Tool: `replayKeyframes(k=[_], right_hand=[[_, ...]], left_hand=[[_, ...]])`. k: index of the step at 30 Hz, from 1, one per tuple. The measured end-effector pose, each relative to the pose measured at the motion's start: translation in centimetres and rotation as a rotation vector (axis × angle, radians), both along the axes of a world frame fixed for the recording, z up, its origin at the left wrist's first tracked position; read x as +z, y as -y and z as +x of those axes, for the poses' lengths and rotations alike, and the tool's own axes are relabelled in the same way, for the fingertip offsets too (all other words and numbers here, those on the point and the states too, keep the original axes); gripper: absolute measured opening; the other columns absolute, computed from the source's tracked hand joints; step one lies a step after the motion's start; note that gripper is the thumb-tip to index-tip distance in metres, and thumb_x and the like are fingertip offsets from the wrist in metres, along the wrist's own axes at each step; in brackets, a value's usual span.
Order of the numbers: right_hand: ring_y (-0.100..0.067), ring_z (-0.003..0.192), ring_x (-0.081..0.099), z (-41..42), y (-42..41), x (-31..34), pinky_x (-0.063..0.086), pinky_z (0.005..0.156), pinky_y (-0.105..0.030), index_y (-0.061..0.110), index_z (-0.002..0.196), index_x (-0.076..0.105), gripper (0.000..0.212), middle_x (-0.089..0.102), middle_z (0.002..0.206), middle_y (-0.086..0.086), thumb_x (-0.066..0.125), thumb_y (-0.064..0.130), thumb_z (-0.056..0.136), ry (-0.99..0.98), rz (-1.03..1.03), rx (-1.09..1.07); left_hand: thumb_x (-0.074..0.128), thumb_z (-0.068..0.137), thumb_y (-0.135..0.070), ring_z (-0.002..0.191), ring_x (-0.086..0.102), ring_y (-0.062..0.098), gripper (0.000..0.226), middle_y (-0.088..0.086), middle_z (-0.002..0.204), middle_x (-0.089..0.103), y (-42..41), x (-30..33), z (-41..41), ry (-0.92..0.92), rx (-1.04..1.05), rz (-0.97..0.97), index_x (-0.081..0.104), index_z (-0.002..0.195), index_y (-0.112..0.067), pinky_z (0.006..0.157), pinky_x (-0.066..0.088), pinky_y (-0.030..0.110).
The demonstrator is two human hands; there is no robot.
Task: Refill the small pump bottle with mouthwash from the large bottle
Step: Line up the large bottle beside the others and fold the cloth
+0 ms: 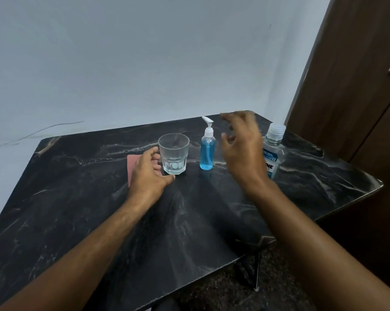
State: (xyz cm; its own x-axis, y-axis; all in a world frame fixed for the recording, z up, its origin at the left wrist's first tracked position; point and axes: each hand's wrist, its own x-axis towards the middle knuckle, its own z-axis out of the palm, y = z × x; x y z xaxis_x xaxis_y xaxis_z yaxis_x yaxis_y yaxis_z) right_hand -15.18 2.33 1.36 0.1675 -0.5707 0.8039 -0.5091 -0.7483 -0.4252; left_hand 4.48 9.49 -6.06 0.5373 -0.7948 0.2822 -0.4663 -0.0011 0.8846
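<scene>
The small pump bottle stands upright on the black marble table, filled with blue liquid, white pump on top. To its right stands the large mouthwash bottle with a clear ribbed cap, partly hidden behind my right hand. That hand hovers in the air between the two bottles, fingers loosely spread, holding nothing. My left hand rests low beside a clear glass tumbler, fingers relaxed and close to the glass, gripping nothing.
A pink cloth lies flat under and behind my left hand. A dark wooden cabinet rises at the right. The table's right corner and front edge drop off to a speckled floor.
</scene>
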Motion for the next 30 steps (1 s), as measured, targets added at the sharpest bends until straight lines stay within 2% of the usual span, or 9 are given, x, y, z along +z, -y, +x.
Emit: replayKeyframes(k=[2, 4, 9, 11, 14, 17, 21, 26, 30], right_hand=[[-0.024, 0.105, 0.055, -2.4, -1.2, 2.2, 0.048, 0.088, -0.026, 0.007, 0.117, 0.071, 0.034, 0.06, 0.113, -0.012, 0.067, -0.005, 0.085, -0.061, -0.19, -0.108], [-0.027, 0.114, 0.05, -4.6, -1.8, 4.2, 0.049, 0.092, -0.038, 0.013, 0.12, 0.069, 0.035, 0.059, 0.119, -0.01, 0.074, 0.009, 0.086, -0.176, -0.168, -0.252], [-0.029, 0.135, 0.037, -7.5, -0.9, 5.0, 0.04, 0.111, -0.047, 0.021, 0.149, 0.033, 0.099, 0.04, 0.145, -0.011, 0.088, 0.044, 0.07, -0.259, 0.387, -0.353], [-0.031, 0.13, 0.046, -8.1, -0.2, 4.0, 0.048, 0.105, -0.051, 0.017, 0.146, 0.032, 0.105, 0.045, 0.142, -0.013, 0.092, 0.039, 0.064, -0.197, 0.58, -0.27], [-0.03, 0.121, 0.057, -8.6, 0.3, 2.6, 0.052, 0.096, -0.043, 0.013, 0.135, 0.039, 0.086, 0.056, 0.134, -0.012, 0.092, 0.022, 0.068, -0.151, 0.699, -0.226], [-0.025, 0.119, 0.061, -8.5, 0.8, 2.4, 0.052, 0.09, -0.038, 0.014, 0.132, 0.045, 0.071, 0.062, 0.133, -0.009, 0.087, 0.012, 0.074, -0.086, 0.664, -0.187], [-0.021, 0.113, 0.065, -7.4, 2.6, 3.4, 0.055, 0.095, -0.041, 0.013, 0.131, 0.048, 0.067, 0.066, 0.123, -0.004, 0.085, 0.006, 0.075, -0.006, 0.648, -0.092], [-0.018, 0.104, 0.057, -5.3, 5.6, 4.2, 0.05, 0.089, -0.034, 0.011, 0.131, 0.046, 0.063, 0.061, 0.12, -0.005, 0.08, -0.002, 0.08, -0.111, 0.614, -0.018], [-0.027, 0.108, 0.057, -3.8, 8.3, 3.7, 0.053, 0.087, -0.041, 0.012, 0.131, 0.041, 0.059, 0.058, 0.125, -0.013, 0.075, -0.001, 0.084, -0.234, 0.612, -0.033]], left_hand=[[0.089, 0.068, -0.001, 0.086, 0.055, 0.008, 0.084, -0.003, 0.117, 0.057, 0.1, -0.1, -0.2, 0.001, 0.002, -0.006, 0.051, 0.141, -0.017, 0.091, 0.059, 0.038], [0.088, 0.068, 0.0, 0.088, 0.059, 0.015, 0.083, 0.0, 0.117, 0.058, 0.3, -0.2, -0.4, -0.008, -0.005, -0.015, 0.051, 0.14, -0.017, 0.09, 0.059, 0.042], [0.088, 0.068, 0.001, 0.093, 0.066, 0.027, 0.083, 0.004, 0.117, 0.06, 0.7, -0.3, -0.7, -0.049, 0.011, -0.027, 0.05, 0.14, -0.016, 0.091, 0.06, 0.047], [0.088, 0.069, 0.001, 0.095, 0.067, 0.028, 0.082, 0.006, 0.119, 0.061, 0.6, -0.2, -0.9, -0.058, 0.011, -0.026, 0.049, 0.14, -0.015, 0.091, 0.06, 0.044], [0.088, 0.069, 0.0, 0.096, 0.067, 0.028, 0.082, 0.007, 0.121, 0.062, 0.3, -0.2, -0.9, -0.049, 0.009, -0.022, 0.049, 0.14, -0.015, 0.089, 0.06, 0.04], [0.088, 0.068, 0.002, 0.09, 0.065, 0.021, 0.083, 0.003, 0.116, 0.061, 0.1, 0.0, -0.8, -0.047, 0.008, -0.025, 0.049, 0.14, -0.013, 0.089, 0.06, 0.041], [0.087, 0.07, 0.001, 0.085, 0.058, 0.012, 0.084, -0.008, 0.107, 0.056, -0.4, 0.4, -0.8, -0.02, 0.014, -0.009, 0.048, 0.143, -0.01, 0.087, 0.057, 0.034], [0.087, 0.074, -0.005, 0.101, 0.057, 0.016, 0.081, -0.002, 0.119, 0.056, -1.0, 0.6, -0.6, -0.007, 0.009, 0.038, 0.048, 0.144, -0.013, 0.097, 0.051, 0.032], [0.087, 0.074, -0.005, 0.103, 0.06, 0.022, 0.076, 0.0, 0.116, 0.057, -1.3, 0.3, -0.1, -0.013, 0.007, 0.049, 0.05, 0.141, -0.012, 0.089, 0.049, 0.026]])
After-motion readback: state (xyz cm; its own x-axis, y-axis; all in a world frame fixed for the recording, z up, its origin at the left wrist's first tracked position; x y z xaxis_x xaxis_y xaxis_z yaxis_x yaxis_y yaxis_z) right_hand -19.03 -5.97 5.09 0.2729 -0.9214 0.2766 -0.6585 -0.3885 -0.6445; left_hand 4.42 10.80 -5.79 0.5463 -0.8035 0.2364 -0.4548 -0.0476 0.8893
